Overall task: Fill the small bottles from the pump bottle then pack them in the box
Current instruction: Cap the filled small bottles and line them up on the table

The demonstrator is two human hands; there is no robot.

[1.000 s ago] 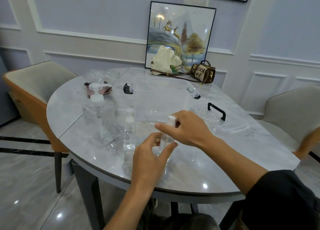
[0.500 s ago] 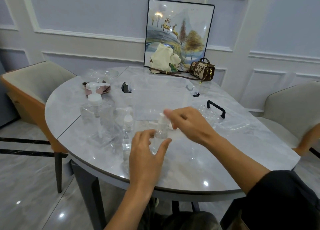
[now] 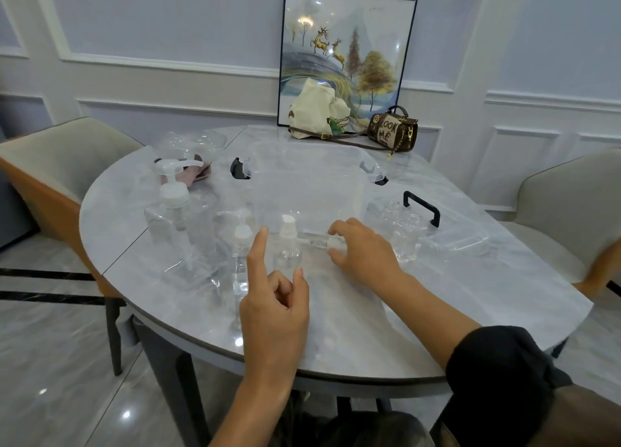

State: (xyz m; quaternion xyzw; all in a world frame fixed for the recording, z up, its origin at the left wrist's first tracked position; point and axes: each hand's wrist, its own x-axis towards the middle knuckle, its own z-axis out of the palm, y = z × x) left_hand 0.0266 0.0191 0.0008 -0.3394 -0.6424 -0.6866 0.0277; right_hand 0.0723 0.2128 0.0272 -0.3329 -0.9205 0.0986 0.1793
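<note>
**Capping the small bottles, a loose pump head in the fingers**

The step in hand looks like capping. On the bench (image 3: pixel 437 305) a capped small bottle (image 3: pixel 287 245) stands upright at the centre. The left hand (image 3: pixel 274 292) sits just short of it at 6 o'clock, forefinger and thumb spread, the other fingers curled, gripping nothing. The right hand (image 3: pixel 363 250), at 3 o'clock of that bottle, pinches a loose pump head (image 3: pixel 331 243) that lies flat with its tube pointing to 9 o'clock. Two open bottles (image 3: pixel 403 236) wait at 2 o'clock, the pump bottle (image 3: pixel 174 218) at 10 and the clear box (image 3: pixel 309 184) at 12. Next, I judge, the pump head must be lifted, its tube steered into an open neck and screwed down. Whether those bottles are filled I cannot tell.
</note>
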